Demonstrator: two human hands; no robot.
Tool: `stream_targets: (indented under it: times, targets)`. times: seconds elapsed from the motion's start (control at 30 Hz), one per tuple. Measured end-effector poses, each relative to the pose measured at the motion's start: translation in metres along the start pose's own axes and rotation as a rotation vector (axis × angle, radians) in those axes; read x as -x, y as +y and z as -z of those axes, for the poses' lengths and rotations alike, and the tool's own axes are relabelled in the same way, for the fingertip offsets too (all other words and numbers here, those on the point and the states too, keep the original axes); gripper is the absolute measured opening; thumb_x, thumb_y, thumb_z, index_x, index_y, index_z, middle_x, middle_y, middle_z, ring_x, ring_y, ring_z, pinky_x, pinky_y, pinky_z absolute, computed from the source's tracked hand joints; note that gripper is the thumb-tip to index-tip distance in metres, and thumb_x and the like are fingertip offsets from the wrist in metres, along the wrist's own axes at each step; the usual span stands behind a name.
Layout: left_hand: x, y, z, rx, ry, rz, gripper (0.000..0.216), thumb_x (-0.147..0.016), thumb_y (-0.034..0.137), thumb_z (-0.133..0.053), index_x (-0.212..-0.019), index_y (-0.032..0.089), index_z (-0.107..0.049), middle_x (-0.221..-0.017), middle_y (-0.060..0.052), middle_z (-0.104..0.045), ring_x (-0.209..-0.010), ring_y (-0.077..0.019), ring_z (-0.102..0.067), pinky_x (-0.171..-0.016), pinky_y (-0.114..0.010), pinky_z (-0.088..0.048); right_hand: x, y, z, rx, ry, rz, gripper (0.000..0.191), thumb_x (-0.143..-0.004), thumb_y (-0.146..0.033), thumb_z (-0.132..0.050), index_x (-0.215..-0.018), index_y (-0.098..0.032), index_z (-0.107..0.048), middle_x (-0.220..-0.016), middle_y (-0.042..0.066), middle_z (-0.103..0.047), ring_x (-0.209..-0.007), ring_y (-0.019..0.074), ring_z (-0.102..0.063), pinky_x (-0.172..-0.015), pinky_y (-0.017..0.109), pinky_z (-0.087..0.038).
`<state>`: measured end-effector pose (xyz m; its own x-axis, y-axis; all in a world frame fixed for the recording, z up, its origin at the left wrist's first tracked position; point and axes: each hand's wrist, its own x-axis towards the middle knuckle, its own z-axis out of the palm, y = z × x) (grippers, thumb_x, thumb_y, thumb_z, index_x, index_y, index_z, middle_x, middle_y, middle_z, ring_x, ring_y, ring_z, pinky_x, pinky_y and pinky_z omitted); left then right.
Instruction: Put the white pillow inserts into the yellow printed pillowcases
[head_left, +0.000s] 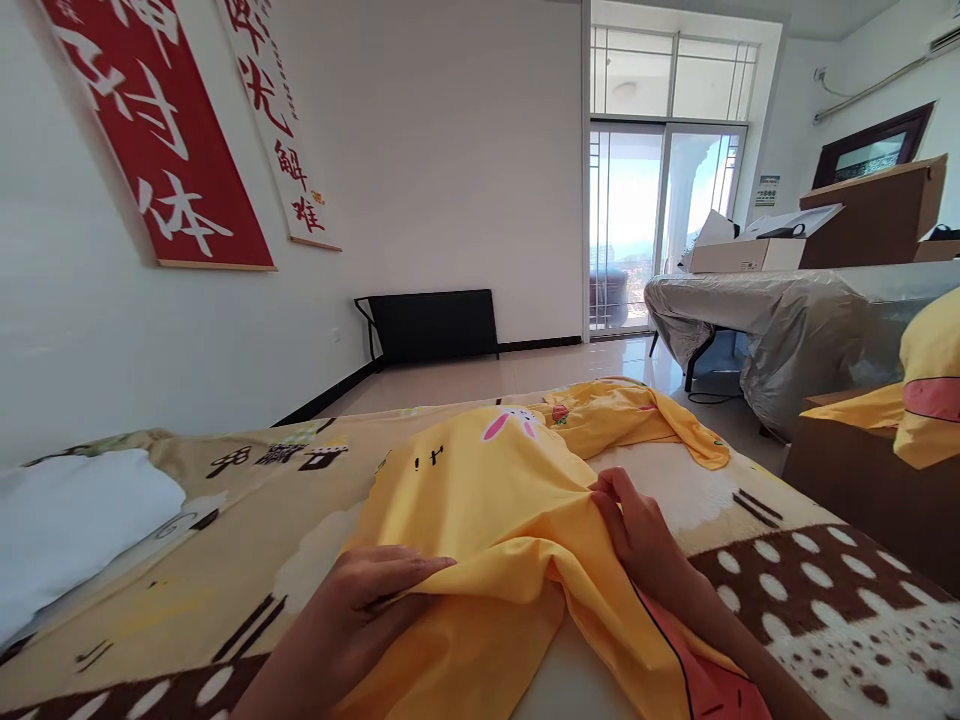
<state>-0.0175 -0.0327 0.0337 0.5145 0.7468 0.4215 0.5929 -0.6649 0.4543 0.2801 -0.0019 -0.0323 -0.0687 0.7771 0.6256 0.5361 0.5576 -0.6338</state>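
A yellow cloth (495, 500) with a rabbit print lies rumpled across the bed (247, 520), which has a beige and brown patterned cover. My left hand (367, 590) rests on the cloth's near left edge, its fingers curled around a fold. My right hand (637, 530) pinches a crease of the same cloth at the middle right. A pink part of the cloth shows under my right forearm.
A white pillow (67, 530) lies at the bed's left edge. Another yellow cloth (922, 390) hangs over a brown box (862, 480) at right. Behind it stands a plastic-covered table (787, 320) with cardboard boxes. A black panel (435, 325) leans on the far wall.
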Motion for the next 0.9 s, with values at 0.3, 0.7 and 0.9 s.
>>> stream_targets:
  times: [0.3,0.7,0.9]
  targets:
    - [0.011,-0.006,0.003,-0.06,0.095,0.03,0.025,-0.079,0.046,-0.061,-0.084,0.027,-0.077,-0.076,-0.002,-0.074,-0.072,-0.0172,-0.068,-0.062,-0.017,-0.052,0.002,-0.005,-0.002,-0.629,-0.384,-0.293,0.036,-0.085,-0.059,-0.044,-0.081,-0.025,-0.034,-0.05,-0.011,-0.023,-0.041,0.0073,-0.021,-0.04,0.02,-0.019]
    - [0.008,0.001,0.008,-0.031,0.088,-0.153,0.022,-0.086,0.032,-0.054,-0.089,0.028,-0.075,-0.063,-0.001,-0.059,-0.058,-0.0109,-0.056,-0.053,-0.018,-0.044,-0.001,-0.005,0.019,-0.095,-0.335,0.115,0.017,-0.095,-0.034,-0.037,-0.094,-0.022,-0.05,-0.118,0.01,-0.054,-0.112,0.0199,-0.049,-0.097,0.035,-0.037]
    - [0.012,0.002,-0.001,-0.039,0.1,-0.097,0.023,-0.09,0.028,-0.047,-0.099,0.027,-0.067,-0.126,-0.004,-0.061,-0.11,-0.0187,-0.06,-0.091,-0.023,-0.046,-0.001,0.005,0.001,-0.187,-0.316,-0.048,0.02,-0.095,-0.041,-0.034,-0.087,-0.024,-0.043,-0.087,0.003,-0.065,-0.087,0.0188,-0.061,-0.077,0.028,-0.042]
